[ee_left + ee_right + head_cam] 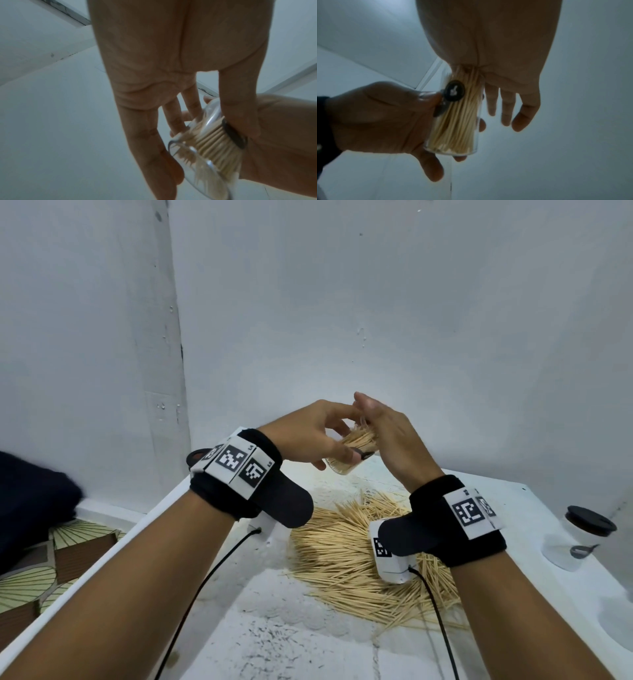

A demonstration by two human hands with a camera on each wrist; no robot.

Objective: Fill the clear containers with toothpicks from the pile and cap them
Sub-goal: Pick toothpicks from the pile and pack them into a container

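- The left hand (308,436) grips one clear container (453,121) round its wall, thumb on one side and fingers on the other, holding it in the air at the middle of the head view, above the table (260,628). The container is tilted, its open mouth turned toward the right palm.
- That tilt probably keeps the toothpicks sliding toward the closed base while more are pushed in.
- The right hand (387,440) has its palm laid flat against the mouth, fingers straight and spread, curled round nothing. Judging by the task, it is tamping the bundle of toothpicks (458,115) level so that a cap will fit.
- A round dark label (454,90) sits on the container's wall, just beside the left thumb.
- The pile of toothpicks (346,549) lies loose on the table below the hands, in the lower middle of the head view, near enough for the next handful.
- A second container (579,539), already wearing a black cap (590,520), stands at the right edge of the head view, well apart from the pile; whether it holds toothpicks cannot be told.
- Counted: two containers, one cap in view, one pile. A cap for the held container is not visible.
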